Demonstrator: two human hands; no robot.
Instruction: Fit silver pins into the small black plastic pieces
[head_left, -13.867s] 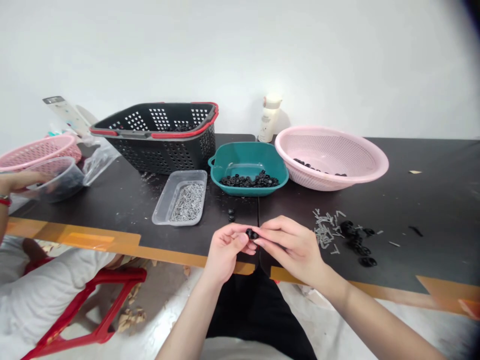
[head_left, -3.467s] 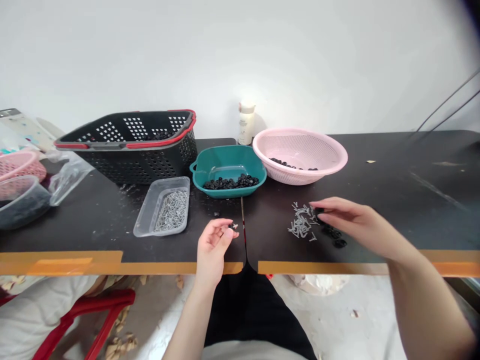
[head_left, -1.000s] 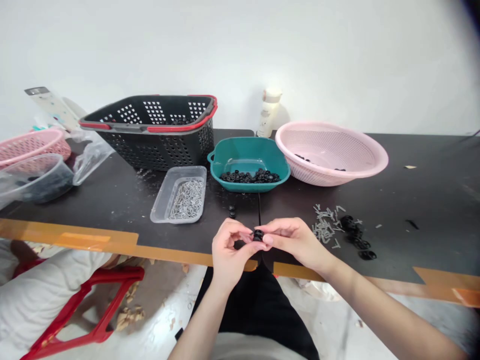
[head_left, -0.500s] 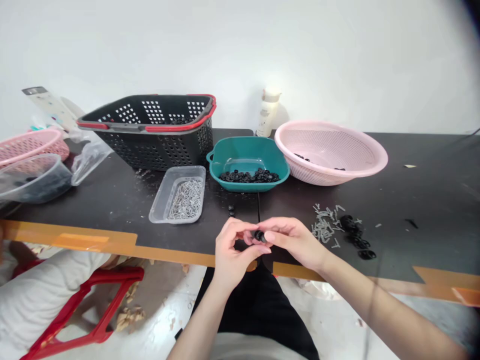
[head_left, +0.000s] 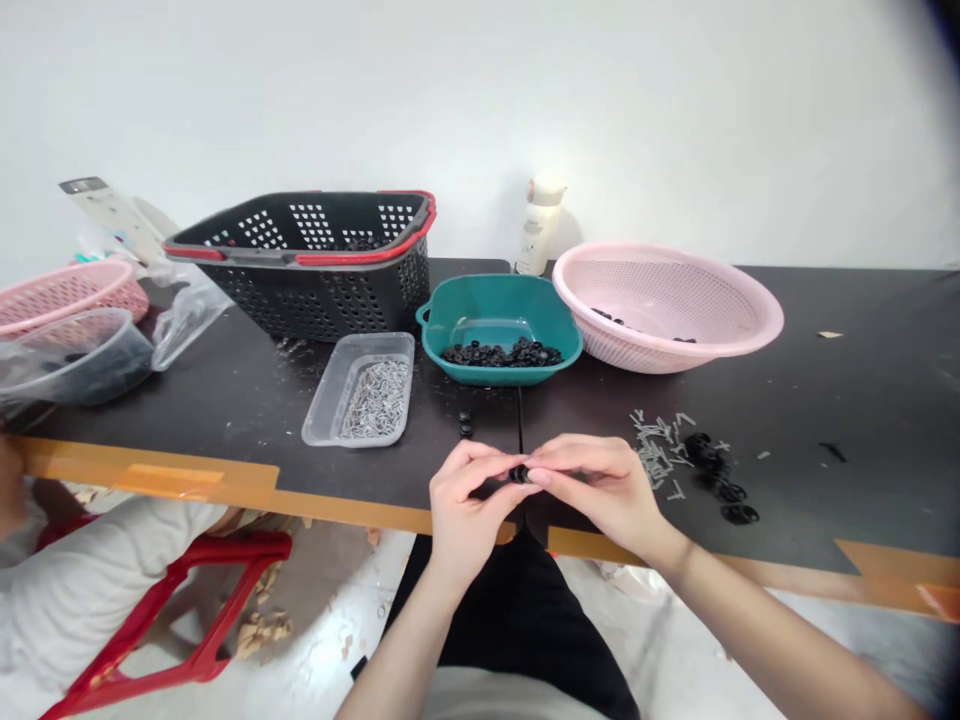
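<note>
My left hand and my right hand meet above the table's front edge. Both pinch a small round black part between thumbs and fingers; its exact kind is too small to make out. Just beyond my left hand lie a couple of similar black pieces. To the right of my right hand is a scatter of small metal pins, with a cluster of black round parts beside it. A teal basin holding many black parts stands behind my hands.
A clear plastic tray of metal pins sits left of the basin, before a black perforated basket. A pink colander and a cream bottle stand at the back. At left, another person's leg rests by a red stool.
My fingers have closed further around the black part, and my right fingers now lie flatter over it. The whole view has shifted slightly.
</note>
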